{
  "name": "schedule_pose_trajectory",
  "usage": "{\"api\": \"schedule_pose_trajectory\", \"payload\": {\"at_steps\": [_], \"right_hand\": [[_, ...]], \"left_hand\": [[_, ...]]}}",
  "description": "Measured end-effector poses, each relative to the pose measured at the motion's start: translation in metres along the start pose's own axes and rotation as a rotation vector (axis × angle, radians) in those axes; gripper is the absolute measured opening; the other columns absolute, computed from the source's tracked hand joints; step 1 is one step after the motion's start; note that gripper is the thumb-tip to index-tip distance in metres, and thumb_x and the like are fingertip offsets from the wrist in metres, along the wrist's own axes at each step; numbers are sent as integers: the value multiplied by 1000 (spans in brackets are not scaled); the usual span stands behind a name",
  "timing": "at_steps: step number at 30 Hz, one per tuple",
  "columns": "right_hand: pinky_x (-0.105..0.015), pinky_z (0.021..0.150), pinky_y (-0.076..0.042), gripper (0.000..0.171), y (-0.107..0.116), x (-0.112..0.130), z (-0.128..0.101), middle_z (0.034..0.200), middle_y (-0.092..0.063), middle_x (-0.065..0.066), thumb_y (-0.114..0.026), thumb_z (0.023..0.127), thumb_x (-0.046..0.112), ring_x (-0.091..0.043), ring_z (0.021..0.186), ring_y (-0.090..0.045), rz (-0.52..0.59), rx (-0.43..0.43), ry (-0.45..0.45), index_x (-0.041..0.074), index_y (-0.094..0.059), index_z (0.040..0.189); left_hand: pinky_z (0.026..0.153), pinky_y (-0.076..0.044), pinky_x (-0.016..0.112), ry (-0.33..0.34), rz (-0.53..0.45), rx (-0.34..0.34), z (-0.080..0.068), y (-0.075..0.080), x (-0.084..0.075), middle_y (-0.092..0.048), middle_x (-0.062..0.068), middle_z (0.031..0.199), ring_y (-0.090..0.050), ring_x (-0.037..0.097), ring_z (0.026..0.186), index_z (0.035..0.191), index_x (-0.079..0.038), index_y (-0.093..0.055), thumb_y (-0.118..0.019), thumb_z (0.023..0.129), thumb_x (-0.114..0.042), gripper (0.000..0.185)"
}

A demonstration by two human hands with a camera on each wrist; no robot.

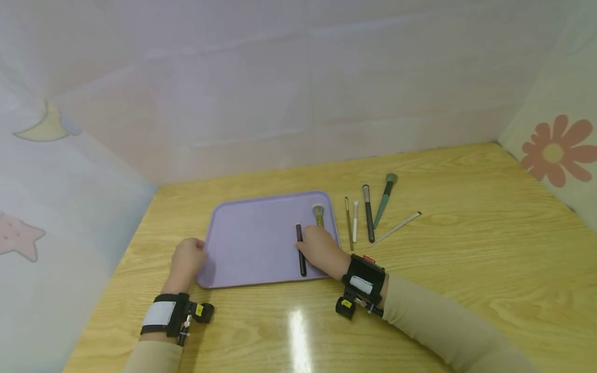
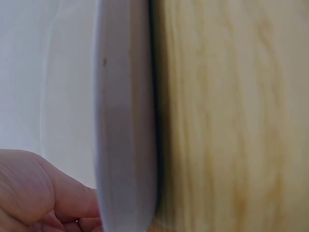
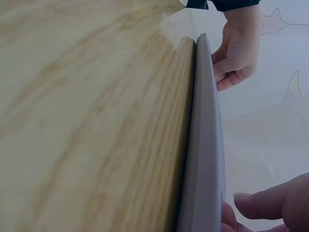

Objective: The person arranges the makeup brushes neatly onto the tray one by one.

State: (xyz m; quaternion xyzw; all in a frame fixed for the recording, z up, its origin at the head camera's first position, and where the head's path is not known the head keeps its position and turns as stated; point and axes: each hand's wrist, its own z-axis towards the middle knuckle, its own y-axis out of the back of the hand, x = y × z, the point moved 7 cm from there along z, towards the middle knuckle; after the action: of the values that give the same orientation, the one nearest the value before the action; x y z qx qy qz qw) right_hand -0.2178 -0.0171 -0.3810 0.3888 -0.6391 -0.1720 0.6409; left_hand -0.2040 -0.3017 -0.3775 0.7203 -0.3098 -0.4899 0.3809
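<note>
My left hand (image 1: 186,259) is at the left rim of a purple tray (image 1: 252,243), with curled fingers and the thumb meeting the rim; the grip's underside is hidden. My right hand (image 1: 322,248) reaches over the tray's right part. Its thumb and fingers lie on either side of a slim black-handled makeup brush (image 1: 302,264), which they appear to pinch low over the tray. Beside that hand a fluffy makeup brush (image 1: 318,211) lies in the tray, its lower handle hidden. In the right wrist view, the rim (image 3: 205,145) hides the fingertips and the black brush.
Right of the tray, several makeup brushes lie on the wooden table (image 1: 466,248): a thin brown one (image 1: 349,228), a short white one (image 1: 355,223), a dark-handled one (image 1: 369,217), a green one (image 1: 384,199) and a slanting pale one (image 1: 396,228). A cloth backdrop (image 1: 298,93) rises behind.
</note>
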Motion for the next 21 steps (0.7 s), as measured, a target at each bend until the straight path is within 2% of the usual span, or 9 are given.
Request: {"api": "schedule_pose_trajectory", "payload": {"at_steps": [3,7,14,18,21], "right_hand": [[-23,49,-39,17,4,-3,-4,65,-53,-4,-64,93,13,-13,54,-49,1,-10,-14,-3,-62,88],[-23,47,-40,26,9,-7,-8,61,-56,-3,-64,93,15,-11,47,-50,35,-4,-28,-7,-64,107],[-24,46,-43,31,17,-14,-12,55,-54,-2,-64,93,15,-10,43,-49,91,-25,-33,-9,-62,113],[-26,46,-46,32,22,-21,-15,59,-58,-4,-64,93,14,-12,45,-53,147,-20,-55,-10,-61,115],[-27,45,-46,29,25,-26,-17,62,-59,-6,-64,94,14,-13,45,-54,180,-11,-58,-9,-62,112]], "left_hand": [[85,-50,52,-2,-1,-4,-1,-1,0,-56,37,113,-58,46,103,117,21,-53,-48,84,7,36],[84,-50,51,-17,1,-13,-1,0,-1,-57,37,111,-58,45,101,116,22,-53,-47,82,8,37],[84,-50,51,-22,5,-8,-1,0,-2,-56,37,111,-57,46,102,116,22,-53,-47,81,8,38],[83,-50,50,-20,1,-10,-1,0,-2,-57,37,111,-58,45,101,117,22,-53,-47,82,8,38],[83,-51,50,-16,1,-12,-1,0,0,-57,37,111,-58,45,100,117,22,-53,-47,83,8,37]]}}
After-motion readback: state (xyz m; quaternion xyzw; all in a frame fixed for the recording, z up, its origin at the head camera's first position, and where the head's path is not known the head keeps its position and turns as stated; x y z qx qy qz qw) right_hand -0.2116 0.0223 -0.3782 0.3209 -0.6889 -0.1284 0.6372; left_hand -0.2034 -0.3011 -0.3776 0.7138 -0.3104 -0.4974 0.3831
